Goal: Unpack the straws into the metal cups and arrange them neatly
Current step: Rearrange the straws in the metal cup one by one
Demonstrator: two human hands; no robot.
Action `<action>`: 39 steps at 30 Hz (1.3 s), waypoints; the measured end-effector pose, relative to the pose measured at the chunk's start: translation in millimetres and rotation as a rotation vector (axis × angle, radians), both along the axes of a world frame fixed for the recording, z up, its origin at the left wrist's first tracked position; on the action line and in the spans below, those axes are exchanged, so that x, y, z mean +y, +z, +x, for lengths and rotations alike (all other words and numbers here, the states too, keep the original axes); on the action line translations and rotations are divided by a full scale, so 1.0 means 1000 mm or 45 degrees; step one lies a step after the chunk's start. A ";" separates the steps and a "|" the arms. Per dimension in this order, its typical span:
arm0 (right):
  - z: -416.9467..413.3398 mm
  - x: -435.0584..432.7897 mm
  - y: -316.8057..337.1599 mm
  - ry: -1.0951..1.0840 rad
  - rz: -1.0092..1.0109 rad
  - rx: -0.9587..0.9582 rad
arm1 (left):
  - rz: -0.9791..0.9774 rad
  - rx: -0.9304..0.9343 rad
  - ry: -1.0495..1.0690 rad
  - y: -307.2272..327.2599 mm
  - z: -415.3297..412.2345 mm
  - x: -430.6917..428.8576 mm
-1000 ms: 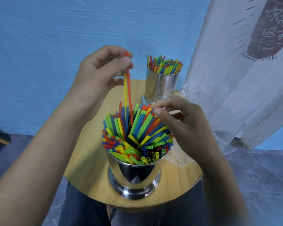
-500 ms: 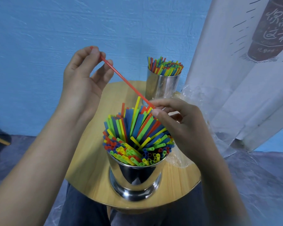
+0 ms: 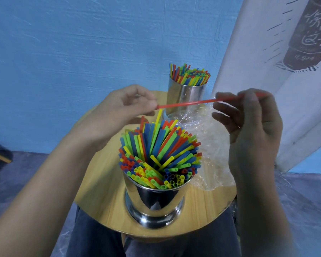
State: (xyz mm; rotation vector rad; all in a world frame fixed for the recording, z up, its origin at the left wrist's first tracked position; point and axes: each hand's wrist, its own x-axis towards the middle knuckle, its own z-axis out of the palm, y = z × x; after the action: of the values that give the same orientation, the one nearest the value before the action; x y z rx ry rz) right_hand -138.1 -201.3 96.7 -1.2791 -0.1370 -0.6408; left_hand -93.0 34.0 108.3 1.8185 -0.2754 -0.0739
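Note:
A single red straw (image 3: pixel 193 103) lies almost level in the air, held at both ends. My left hand (image 3: pixel 126 106) pinches its left end and my right hand (image 3: pixel 252 119) pinches its right end. Below it stands the near metal cup (image 3: pixel 156 203), packed with several coloured straws (image 3: pixel 159 153) that lean and fan out; one yellow straw sticks up above the others. The far metal cup (image 3: pixel 185 95) holds a tighter bunch of straws (image 3: pixel 190 75) standing upright.
Both cups stand on a small round wooden table (image 3: pixel 104 191) over my lap. Crumpled clear plastic wrapping (image 3: pixel 209 154) lies on the table's right side. A blue wall is behind and a white printed curtain (image 3: pixel 267 71) hangs at the right.
The red straw came out of the near cup and now lies level instead of slanted. My right hand rose off the cup's straws and took the straw's right end; my left hand dropped lower.

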 end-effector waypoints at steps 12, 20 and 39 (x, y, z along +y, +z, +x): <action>-0.001 -0.001 0.001 -0.281 -0.134 -0.156 | 0.476 -0.056 -0.246 0.002 -0.002 -0.002; 0.003 0.011 -0.013 0.101 -0.901 0.076 | 0.552 -0.084 -0.171 0.003 -0.005 -0.005; 0.007 0.009 -0.018 0.261 -0.974 0.189 | 0.495 -0.172 -0.076 0.008 -0.013 -0.014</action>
State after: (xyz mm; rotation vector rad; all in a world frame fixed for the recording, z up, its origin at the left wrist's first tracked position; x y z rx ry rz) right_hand -131.1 -191.9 78.9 -2.0096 -0.4126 -0.3115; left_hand -105.7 20.3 115.9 2.2059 -0.4344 -0.0484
